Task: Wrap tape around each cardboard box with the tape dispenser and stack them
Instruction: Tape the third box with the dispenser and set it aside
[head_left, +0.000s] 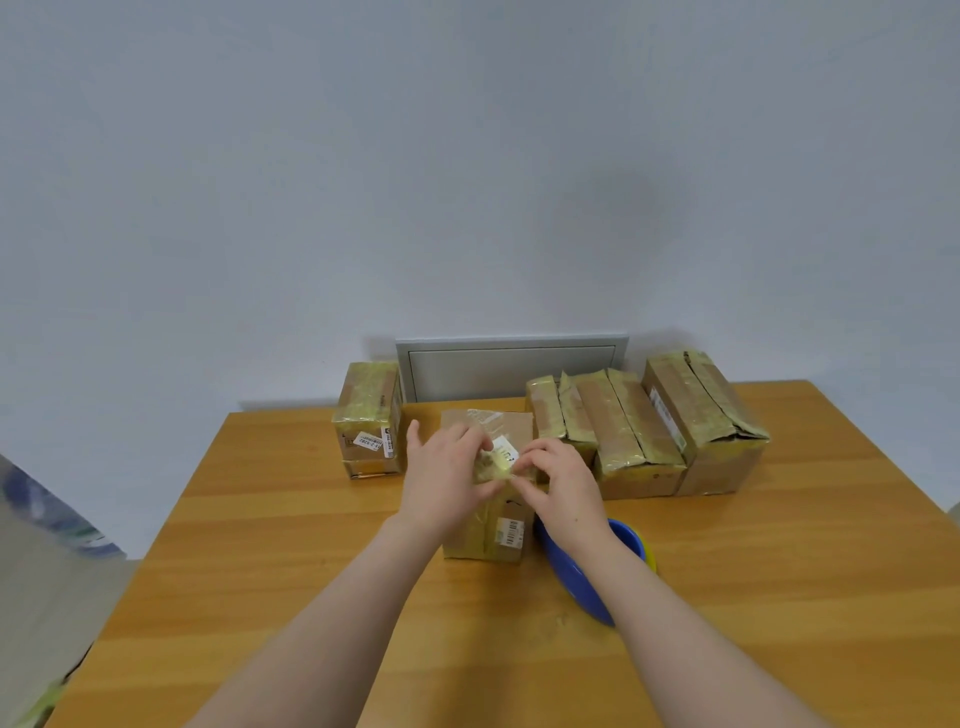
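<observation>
Brown cardboard box (488, 530) with a barcode label, standing mid-table on the orange wooden table (260, 519). Left hand (441, 483) and right hand (563, 486) pinch a crumpled yellowish tape wad (491, 466) over it. Blue plastic tape dispenser (576, 577) just right; taped cardboard boxes (623, 431) behind, against a pale grey wall (467, 182).

Body in view: two arms, wrist to lower frame edge | left hand (441, 483): bare | right hand (563, 488): bare | fingers (414, 432): uncovered, nails too blurred to judge | left forearm (322, 623): bare along its visible length | right forearm (691, 639): same | clothing: cannot tell, upper arms cut off by frame
</observation>
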